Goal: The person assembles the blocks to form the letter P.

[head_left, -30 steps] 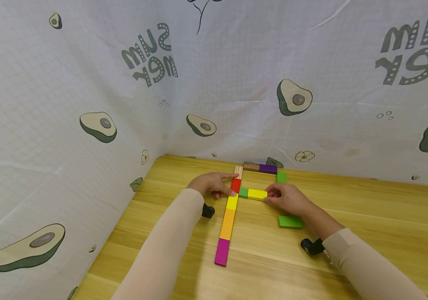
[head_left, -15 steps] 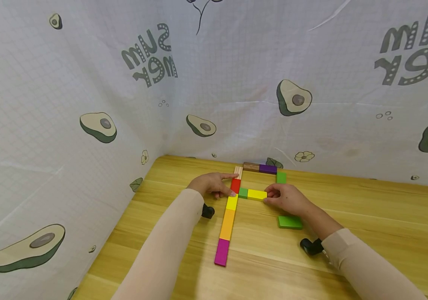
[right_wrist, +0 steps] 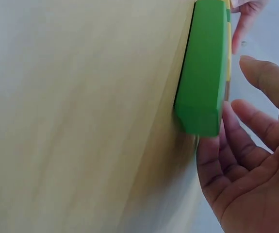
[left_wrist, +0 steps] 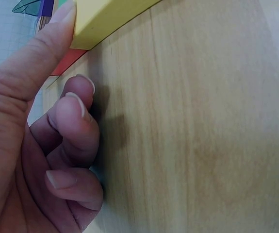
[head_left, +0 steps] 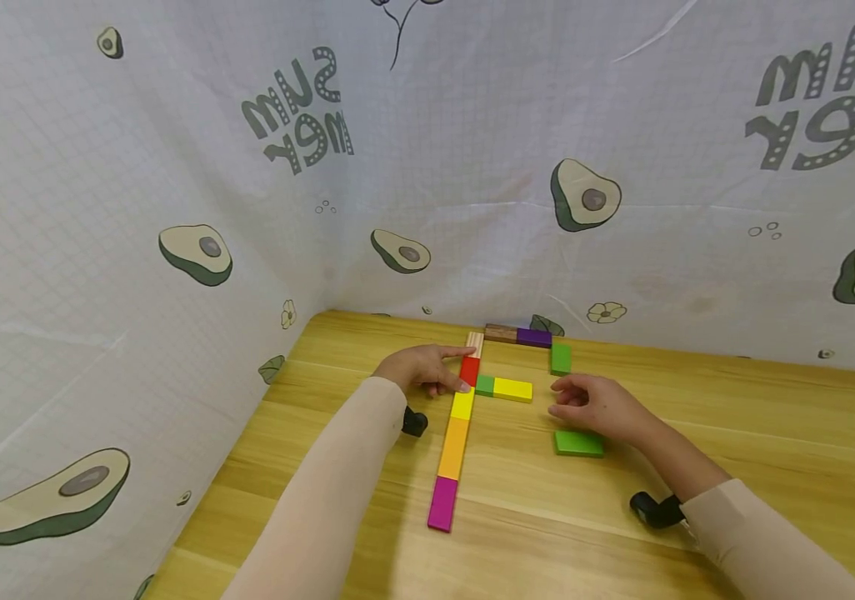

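Note:
My left hand (head_left: 420, 367) touches a column of flat wooden blocks, its index finger on the light wood block (head_left: 476, 339) and its thumb where the red block (head_left: 470, 372) meets a yellow block (head_left: 462, 406). An orange block (head_left: 453, 448) and a magenta block (head_left: 442, 503) continue that column. A small green block (head_left: 484, 386) and a second yellow block (head_left: 513, 390) branch off to the right. My right hand (head_left: 607, 408) is apart from that yellow block's end, holding nothing, fingers loosely bent. In the right wrist view, a green block (right_wrist: 202, 68) appears near its fingers.
Brown (head_left: 501, 333) and purple (head_left: 534, 337) blocks form a row at the back, by the printed sheet (head_left: 472, 167). One green block (head_left: 561, 360) lies at that row's right end. Nearer the front is another green block (head_left: 578, 443), beside my right hand.
My right hand has let go of the yellow block in the branch and moved a little to the right. The left hand and the blocks look the same.

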The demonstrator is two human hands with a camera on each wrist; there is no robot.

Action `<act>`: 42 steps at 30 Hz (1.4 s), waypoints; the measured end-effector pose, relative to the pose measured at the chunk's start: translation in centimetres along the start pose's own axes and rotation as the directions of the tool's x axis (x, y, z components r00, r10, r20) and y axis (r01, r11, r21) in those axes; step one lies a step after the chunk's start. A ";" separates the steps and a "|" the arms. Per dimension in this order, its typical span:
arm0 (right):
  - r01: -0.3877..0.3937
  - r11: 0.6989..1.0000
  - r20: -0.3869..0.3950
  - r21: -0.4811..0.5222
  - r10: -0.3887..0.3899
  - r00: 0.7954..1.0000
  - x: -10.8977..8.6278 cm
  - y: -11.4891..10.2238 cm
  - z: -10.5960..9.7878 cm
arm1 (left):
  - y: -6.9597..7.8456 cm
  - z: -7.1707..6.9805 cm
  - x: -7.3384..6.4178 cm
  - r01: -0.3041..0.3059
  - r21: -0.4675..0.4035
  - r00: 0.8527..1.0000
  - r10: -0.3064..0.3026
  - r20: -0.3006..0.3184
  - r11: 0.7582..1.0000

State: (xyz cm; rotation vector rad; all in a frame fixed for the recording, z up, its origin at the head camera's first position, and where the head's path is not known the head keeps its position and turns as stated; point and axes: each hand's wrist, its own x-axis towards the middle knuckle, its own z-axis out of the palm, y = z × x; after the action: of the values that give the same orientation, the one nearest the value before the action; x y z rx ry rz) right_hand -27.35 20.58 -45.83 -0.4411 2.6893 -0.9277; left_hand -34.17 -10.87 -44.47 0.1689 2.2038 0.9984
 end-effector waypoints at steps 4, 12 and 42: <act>-0.019 0.999 -0.024 -0.046 0.017 1.000 -1.3 0.3 -0.3 | 0.0 -0.2 0.1 0.011 0.022 1.000 -0.011 -0.002 1.000; -0.079 0.989 -0.082 -0.122 0.069 0.994 -4.0 0.2 -0.4 | 0.0 -0.3 0.2 0.017 0.033 1.000 -0.017 -0.006 0.999; -0.062 0.992 -0.051 -0.109 0.056 0.997 -4.2 1.1 -0.5 | 0.2 0.0 -0.2 0.007 -0.017 1.000 -0.007 0.012 1.000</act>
State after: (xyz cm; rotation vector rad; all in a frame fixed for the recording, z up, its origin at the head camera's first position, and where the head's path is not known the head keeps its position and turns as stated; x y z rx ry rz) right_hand -23.88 23.26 -45.52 -0.3638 2.7908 -0.7856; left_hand -34.02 -10.77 -44.20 0.1595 2.1831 1.0092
